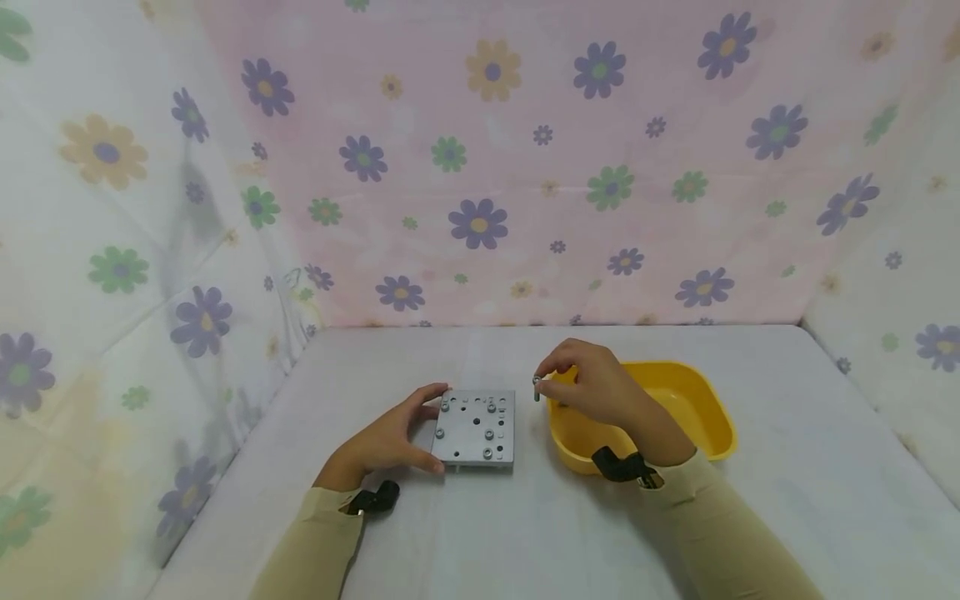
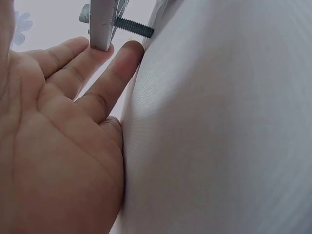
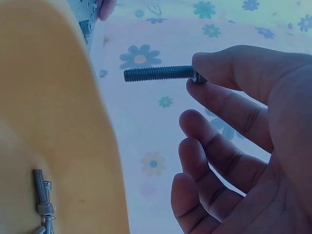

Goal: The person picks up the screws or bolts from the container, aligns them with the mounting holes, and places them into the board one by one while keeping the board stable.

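A square grey metal plate [image 1: 476, 428] with several screws in its holes lies on the white table. My left hand [image 1: 390, 437] holds its left edge, thumb at the near corner and fingers at the far corner. In the left wrist view the plate's edge [image 2: 102, 24] rests on my fingertips [image 2: 127, 51], and a screw's thread [image 2: 134, 28] pokes out beneath it. My right hand [image 1: 592, 385] hovers over the left rim of the yellow bowl [image 1: 705, 400] and pinches a threaded bolt [image 3: 158, 73] by its head, shaft pointing toward the plate. The bolt [image 1: 537, 387] hangs just right of the plate.
More bolts with nuts [image 3: 43, 200] lie inside the yellow bowl [image 3: 53, 122]. Flowered cloth walls [image 1: 480, 167] close in the table at the back and both sides. Black wrist straps [image 1: 618, 465] sit on both beige sleeves.
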The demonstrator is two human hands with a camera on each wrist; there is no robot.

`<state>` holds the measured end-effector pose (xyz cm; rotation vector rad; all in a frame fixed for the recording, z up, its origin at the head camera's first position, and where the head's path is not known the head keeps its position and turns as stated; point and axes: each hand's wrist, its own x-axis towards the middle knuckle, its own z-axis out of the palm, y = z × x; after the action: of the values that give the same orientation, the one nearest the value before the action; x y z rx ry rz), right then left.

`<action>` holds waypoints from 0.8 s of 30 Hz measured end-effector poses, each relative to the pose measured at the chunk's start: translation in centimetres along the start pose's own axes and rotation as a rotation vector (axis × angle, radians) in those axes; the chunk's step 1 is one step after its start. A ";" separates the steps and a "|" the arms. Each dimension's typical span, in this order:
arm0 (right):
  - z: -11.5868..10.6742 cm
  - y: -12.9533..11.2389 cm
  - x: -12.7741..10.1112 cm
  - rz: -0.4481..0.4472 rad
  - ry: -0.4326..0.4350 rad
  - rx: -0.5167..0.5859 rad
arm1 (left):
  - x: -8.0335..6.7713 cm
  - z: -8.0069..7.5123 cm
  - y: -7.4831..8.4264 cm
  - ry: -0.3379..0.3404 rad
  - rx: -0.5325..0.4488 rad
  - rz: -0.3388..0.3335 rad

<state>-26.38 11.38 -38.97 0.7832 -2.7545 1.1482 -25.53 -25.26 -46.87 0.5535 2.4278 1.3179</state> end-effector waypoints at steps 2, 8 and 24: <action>0.1 -0.2 0.2 -0.007 0.003 -0.003 | 0.0 -0.1 0.0 -0.001 0.000 0.006; 0.5 -1.0 1.1 -0.036 0.003 -0.001 | -0.2 -0.2 0.2 0.000 0.000 -0.007; 1.4 -1.8 1.9 -0.043 0.018 0.037 | -0.2 -0.1 0.1 -0.010 -0.012 0.004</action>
<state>-26.95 8.55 -38.40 0.8277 -2.6957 1.1956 -25.33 -25.37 -46.68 0.5607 2.4101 1.3278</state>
